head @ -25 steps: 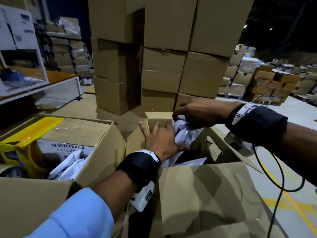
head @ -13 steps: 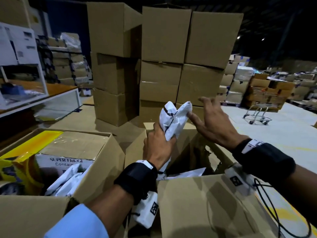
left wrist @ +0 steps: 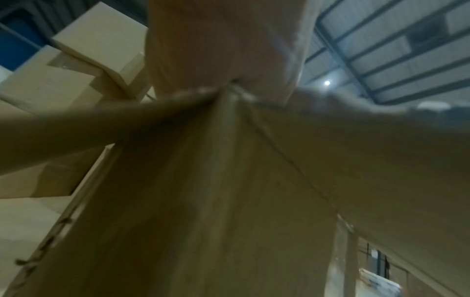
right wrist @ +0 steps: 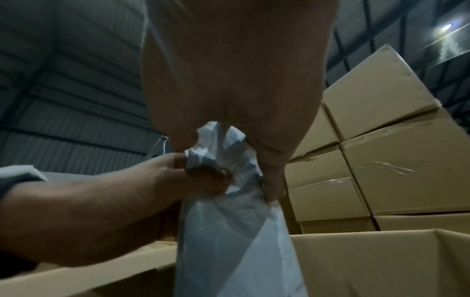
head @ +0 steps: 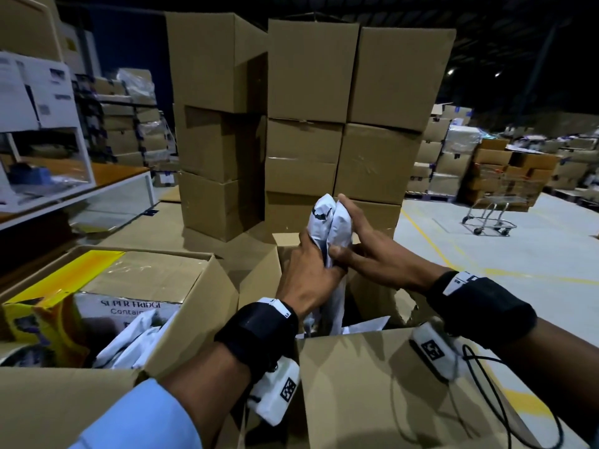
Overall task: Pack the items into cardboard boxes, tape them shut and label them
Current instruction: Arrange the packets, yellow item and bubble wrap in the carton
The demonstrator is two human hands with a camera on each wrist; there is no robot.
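We are still packing: our left hand (head: 309, 277) and right hand (head: 366, 251) both wrap their fingers around a white bag (head: 329, 222) held up over the open box (head: 372, 384), and next we should push it down inside.

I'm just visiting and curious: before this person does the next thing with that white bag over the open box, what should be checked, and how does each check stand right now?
1. Left hand grips the white bag: ok, fingers curl round its middle.
2. Right hand grips it too: ok, fingers wrap its upper part, thumb on the near side.
3. Bag sits above the open box: ok, its lower end hangs into the opening.
4. Room left inside that box: cannot tell; more white packaging shows inside, the bottom is hidden.
5. Box flaps out of the way: ok, they stand open.
6. Tape and label within reach: cannot tell, neither is visible.
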